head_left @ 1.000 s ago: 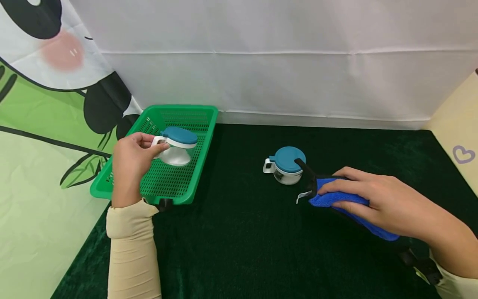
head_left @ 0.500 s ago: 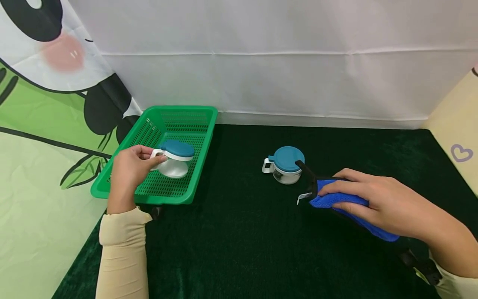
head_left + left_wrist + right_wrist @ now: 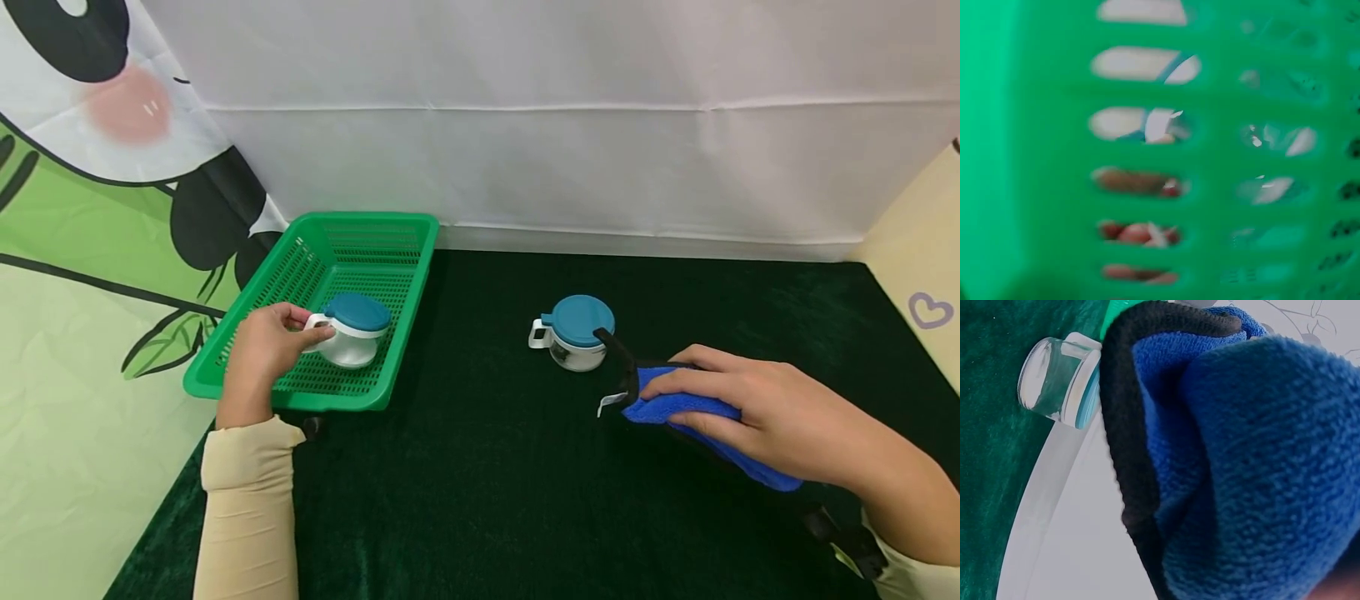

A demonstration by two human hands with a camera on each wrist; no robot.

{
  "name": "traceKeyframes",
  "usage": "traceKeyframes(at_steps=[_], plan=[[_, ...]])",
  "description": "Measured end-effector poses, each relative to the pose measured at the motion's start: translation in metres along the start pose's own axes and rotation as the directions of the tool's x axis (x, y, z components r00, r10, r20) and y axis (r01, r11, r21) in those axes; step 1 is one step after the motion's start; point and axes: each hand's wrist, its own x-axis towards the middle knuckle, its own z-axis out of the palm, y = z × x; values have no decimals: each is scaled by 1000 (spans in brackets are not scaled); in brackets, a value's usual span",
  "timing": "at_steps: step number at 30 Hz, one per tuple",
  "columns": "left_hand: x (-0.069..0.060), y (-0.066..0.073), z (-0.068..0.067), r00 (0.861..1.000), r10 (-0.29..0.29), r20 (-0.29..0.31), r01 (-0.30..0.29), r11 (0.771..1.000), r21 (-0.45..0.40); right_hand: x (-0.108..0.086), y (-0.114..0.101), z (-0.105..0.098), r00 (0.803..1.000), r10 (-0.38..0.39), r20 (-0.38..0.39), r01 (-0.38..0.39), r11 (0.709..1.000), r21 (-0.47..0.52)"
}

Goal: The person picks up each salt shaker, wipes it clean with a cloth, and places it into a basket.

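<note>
My left hand (image 3: pixel 266 346) pinches the white handle of a small glass jar (image 3: pixel 352 346) with a blue lid, low inside the green basket (image 3: pixel 397 358). Whether the jar's base touches the basket floor I cannot tell. In the left wrist view the basket's slotted wall (image 3: pixel 1054 156) covers most of the picture, and bits of fingers and jar show through the slots. My right hand (image 3: pixel 757 408) holds a folded blue cloth (image 3: pixel 682 406) with black edging. Just left of the cloth, a second jar (image 3: pixel 581 325) with a blue lid and white handle stands upright on the table.
Dark green velvet cloth (image 3: pixel 480 483) covers the table. A white sheet (image 3: pixel 540 150) hangs behind it, a printed panda sheet (image 3: pixel 90 250) lines the left side, and a cream panel (image 3: pixel 922 250) stands at the right.
My left hand has lowered the jar further into the basket. The right hand with the blue cloth and the other jar have stayed nearly in place.
</note>
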Motion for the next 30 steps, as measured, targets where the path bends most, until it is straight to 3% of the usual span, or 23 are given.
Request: traceKeyframes(at_steps=[10,13,16,21,24,27,30], plan=[[-2,-9,-18,994,7,109,-23,988,154,-3,1,0,1000,4,-6,-4,1000,-1],[-2,-11,-21,989,-18,145,-8,984,177,-4,1,0,1000,5,-7,-5,1000,-1],[-1,-13,-24,976,-60,207,17,978,207,-4,1,0,1000,8,-6,-8,1000,-1],[-4,-11,-30,942,-104,318,19,965,261,-3,3,-1,1000,7,-3,-7,1000,18],[-12,-1,-36,940,-83,332,-12,962,274,-2,4,-1,1000,7,-2,-6,1000,26],[-24,21,-43,957,-29,287,-48,965,256,-2,4,0,1000,1,-7,-1,1000,20],[-38,50,-43,978,66,198,-106,974,199,-2,4,0,1000,-2,-11,2,1000,11]])
